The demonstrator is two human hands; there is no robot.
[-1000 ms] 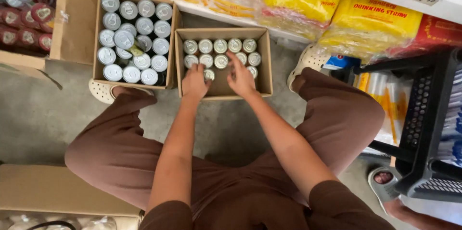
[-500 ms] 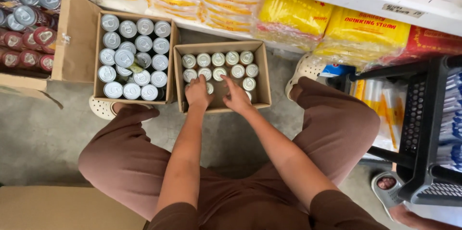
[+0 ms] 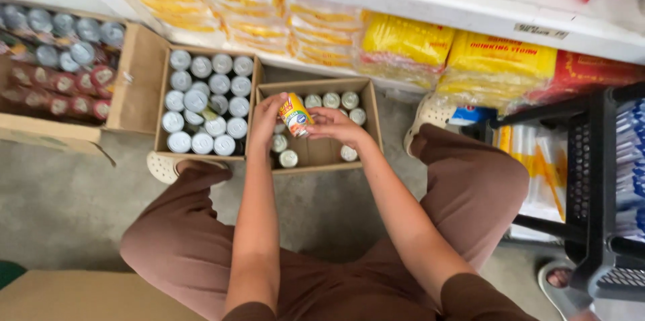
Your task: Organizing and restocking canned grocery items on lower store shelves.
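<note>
I crouch over an open cardboard box (image 3: 371, 119) on the floor that holds several small cans (image 3: 332, 100). My left hand (image 3: 266, 119) and my right hand (image 3: 336, 126) together hold one yellow-labelled can (image 3: 295, 114), tilted on its side, just above the box. The left hand grips its top end; the right hand's fingers wrap its lower end. Part of the box floor shows bare beneath the hands.
A second box (image 3: 162, 102) packed with silver-topped cans stands to the left, and a third (image 3: 138, 79) with red-labelled cans farther left. Yellow packets (image 3: 410, 42) fill the low shelf behind. A black trolley (image 3: 594, 180) stands at the right, a flat carton (image 3: 87, 297) at bottom left.
Both hands were down among the cans in the box. They have risen with one yellow-labelled can held between them, and fewer cans show in the box's front rows.
</note>
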